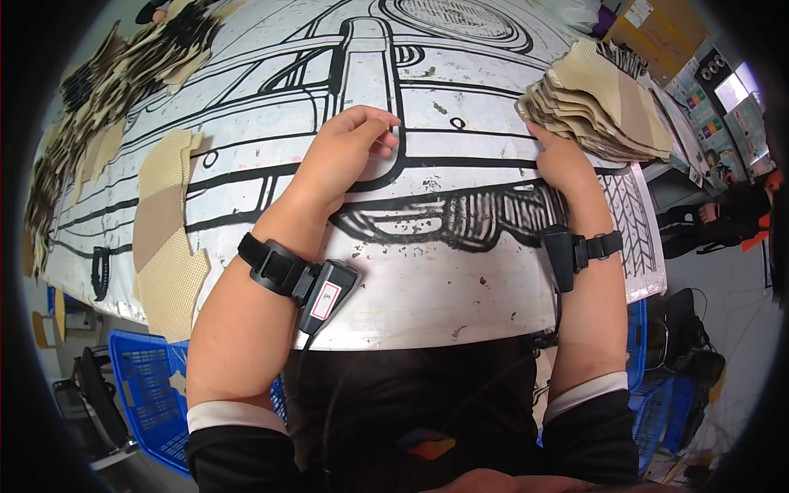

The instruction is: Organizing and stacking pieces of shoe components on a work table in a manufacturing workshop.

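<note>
My left hand (pixel 349 152) rests on the table (pixel 460 271), a white top printed with thick black line drawing; its fingers are curled loosely and nothing shows in it. My right hand (pixel 561 156) reaches to the stack of tan mesh fabric pieces (pixel 600 103) at the right, fingertips touching the stack's lower edge. Whether it grips a piece is hidden. Both wrists wear black strap-on devices. A single tan mesh piece with a brown panel (pixel 164 234) lies flat at the table's left.
A long heap of tan and black cut pieces (pixel 123 66) runs along the far left edge. Blue plastic crates (pixel 152 394) stand on the floor below the table's near edge, left and right. Another person (pixel 723 215) sits at far right.
</note>
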The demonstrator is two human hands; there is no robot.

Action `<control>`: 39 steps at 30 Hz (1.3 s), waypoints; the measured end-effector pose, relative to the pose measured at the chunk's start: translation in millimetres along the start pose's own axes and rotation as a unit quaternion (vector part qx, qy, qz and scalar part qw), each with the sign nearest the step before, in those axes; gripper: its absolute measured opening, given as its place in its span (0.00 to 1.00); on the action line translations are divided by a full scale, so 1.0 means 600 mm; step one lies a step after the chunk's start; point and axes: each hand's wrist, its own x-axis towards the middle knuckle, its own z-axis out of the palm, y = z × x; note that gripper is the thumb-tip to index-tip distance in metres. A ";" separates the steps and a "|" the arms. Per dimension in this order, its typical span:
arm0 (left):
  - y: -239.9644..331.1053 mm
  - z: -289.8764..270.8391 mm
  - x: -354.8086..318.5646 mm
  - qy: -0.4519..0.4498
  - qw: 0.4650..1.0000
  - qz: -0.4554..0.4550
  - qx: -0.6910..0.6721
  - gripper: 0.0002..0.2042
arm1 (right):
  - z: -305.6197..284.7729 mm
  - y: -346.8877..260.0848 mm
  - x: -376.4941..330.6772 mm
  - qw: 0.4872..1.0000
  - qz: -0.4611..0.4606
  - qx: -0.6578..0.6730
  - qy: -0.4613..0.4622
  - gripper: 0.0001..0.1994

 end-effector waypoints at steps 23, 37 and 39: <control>0.016 0.030 -0.005 -0.038 0.998 -0.022 -0.052 0.08 | -0.093 0.020 0.014 0.885 -0.193 -0.153 0.395 0.15; 0.101 0.293 0.161 -0.067 0.997 0.032 -0.003 0.18 | -0.118 0.071 0.022 0.899 -0.171 -0.006 0.404 0.18; 0.097 0.304 0.167 -0.060 0.995 0.065 -0.042 0.17 | -0.111 0.081 0.021 0.896 -0.168 0.020 0.410 0.19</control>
